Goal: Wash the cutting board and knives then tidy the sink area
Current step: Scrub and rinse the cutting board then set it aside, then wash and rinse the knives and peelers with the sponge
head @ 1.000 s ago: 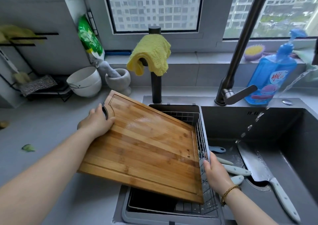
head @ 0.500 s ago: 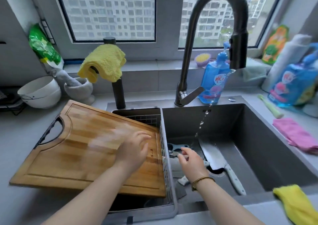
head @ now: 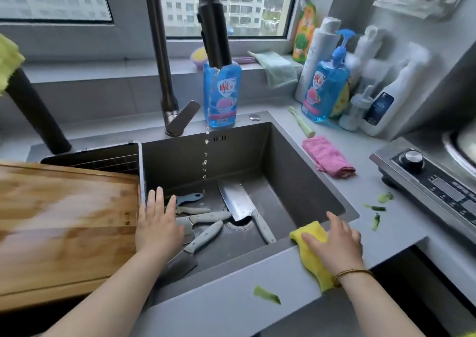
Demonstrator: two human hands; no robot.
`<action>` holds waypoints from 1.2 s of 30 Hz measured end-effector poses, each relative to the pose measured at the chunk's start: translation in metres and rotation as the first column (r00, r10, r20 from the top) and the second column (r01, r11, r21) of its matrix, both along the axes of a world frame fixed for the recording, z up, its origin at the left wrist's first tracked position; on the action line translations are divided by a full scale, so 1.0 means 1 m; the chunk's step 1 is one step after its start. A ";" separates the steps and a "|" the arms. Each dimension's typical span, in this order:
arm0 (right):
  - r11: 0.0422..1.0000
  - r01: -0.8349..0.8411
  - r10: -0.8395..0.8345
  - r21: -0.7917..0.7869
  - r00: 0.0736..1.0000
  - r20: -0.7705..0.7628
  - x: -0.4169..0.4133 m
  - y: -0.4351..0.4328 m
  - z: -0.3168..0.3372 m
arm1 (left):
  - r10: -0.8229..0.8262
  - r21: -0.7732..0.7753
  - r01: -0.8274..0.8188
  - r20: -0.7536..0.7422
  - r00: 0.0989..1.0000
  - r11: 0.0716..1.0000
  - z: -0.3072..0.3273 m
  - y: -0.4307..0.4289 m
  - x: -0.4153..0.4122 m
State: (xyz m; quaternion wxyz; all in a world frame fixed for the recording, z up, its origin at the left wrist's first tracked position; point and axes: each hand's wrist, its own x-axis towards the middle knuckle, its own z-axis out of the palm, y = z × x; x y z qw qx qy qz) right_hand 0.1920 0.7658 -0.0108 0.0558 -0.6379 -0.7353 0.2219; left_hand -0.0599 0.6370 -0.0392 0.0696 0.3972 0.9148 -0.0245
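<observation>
Right hand (head: 334,244) lies on the yellow cloth (head: 307,233) at the sink rim (head: 219,293), grip unclear; left hand (head: 158,223), fingers spread, hovers beside the cutting board (head: 64,228). Beyond, knives (head: 210,217) wait in the basin. Next: lift the cloth and start scrubbing.

Cutting board (head: 64,228) is motion-blurred and cut off at the left edge.

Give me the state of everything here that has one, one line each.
Faucet: on, a thin trickle.
Board: flat over the rack, left of the sink.
Cleaver: lying in the sink, blade over the drain.
Knives: piled on the sink floor.
Left hand: fingers straight, at the board's edge.
Right hand: resting on the yellow cloth.
</observation>
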 end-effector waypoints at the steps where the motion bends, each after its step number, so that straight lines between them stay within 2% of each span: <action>1: 0.999 -0.009 0.010 -0.046 1.000 0.029 0.002 0.001 -0.001 | 0.004 -0.007 -0.004 0.001 1.000 1.000 -0.001 0.000 -0.001; 6: 0.991 -0.093 0.106 -0.095 0.985 0.133 0.001 0.013 0.001 | -0.003 -0.037 0.003 0.001 1.000 0.999 -0.004 0.005 -0.003; 8: 0.982 -0.118 0.136 -0.146 0.983 0.126 -0.002 0.018 0.003 | -0.015 -0.038 0.015 -0.004 1.000 0.999 -0.005 0.005 -0.004; 17: 0.960 -0.147 0.089 -0.240 0.968 -0.235 -0.012 0.033 0.006 | -0.010 0.099 0.002 0.078 0.997 0.995 -0.001 0.003 -0.004; 19: 0.962 -0.135 0.053 -0.239 0.946 -0.320 -0.021 0.038 0.011 | -0.026 0.191 -0.001 0.135 0.990 0.982 0.002 0.005 0.001; 20: 0.961 -0.132 0.036 -0.242 0.930 -0.367 -0.027 0.040 0.013 | -0.047 0.274 -0.015 0.219 0.975 0.962 0.004 0.009 0.005; 21: 0.960 -0.132 0.018 -0.247 0.909 -0.416 -0.034 0.042 0.016 | -0.072 0.362 -0.068 0.359 0.931 0.930 0.006 0.015 0.011; 22: 0.959 -0.131 -0.002 -0.251 0.884 -0.468 -0.041 0.043 0.017 | -0.106 0.412 -0.148 0.533 0.839 0.899 0.009 0.023 0.020; 24: 0.961 -0.107 -0.058 -0.256 0.825 -0.562 -0.058 0.045 0.016 | -0.162 0.378 -0.282 0.804 0.573 0.882 0.009 0.042 0.036; 26: 0.956 -0.077 -0.123 -0.283 0.769 -0.628 -0.074 0.046 0.014 | -0.154 0.282 -0.319 0.916 0.371 0.905 0.008 0.060 0.049; 28: 0.947 -0.060 -0.177 -0.316 0.723 -0.667 -0.087 0.051 0.012 | -0.137 0.208 -0.329 0.965 0.226 0.921 0.006 0.073 0.055; 30: 0.937 -0.044 -0.221 -0.346 0.692 -0.687 -0.095 0.058 0.007 | -0.140 0.181 -0.368 0.981 0.136 0.912 0.002 0.087 0.057; 36: 0.870 0.019 -0.404 -0.493 0.600 -0.690 -0.101 0.080 -0.010 | -0.111 0.125 -0.422 0.992 0.058 0.898 -0.011 0.130 0.065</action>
